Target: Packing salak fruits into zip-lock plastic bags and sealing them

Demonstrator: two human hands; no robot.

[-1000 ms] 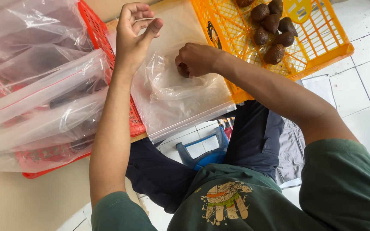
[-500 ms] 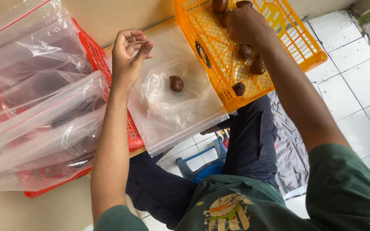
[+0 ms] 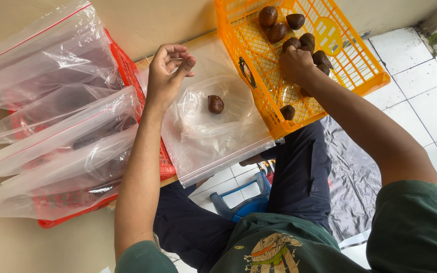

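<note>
My left hand (image 3: 169, 76) pinches the top edge of a clear plastic zip bag (image 3: 213, 131) and holds it open above my lap. One brown scaly fruit (image 3: 215, 104) lies inside the bag. My right hand (image 3: 295, 64) reaches into an orange plastic basket (image 3: 360, 76) and closes over the brown fruits there. Several more fruits (image 3: 279, 28) lie loose in the basket around that hand.
A red basket (image 3: 127, 76) to the left is piled with several clear zip bags (image 3: 46, 116). A blue stool (image 3: 244, 202) shows between my legs. White floor tiles (image 3: 431, 106) and a dark grey cloth (image 3: 350, 177) lie to the right.
My right hand went from the bag, leaving one fruit inside it, up into the orange basket, and now sits lower among the fruits. The left hand has kept hold of the bag's edge.
</note>
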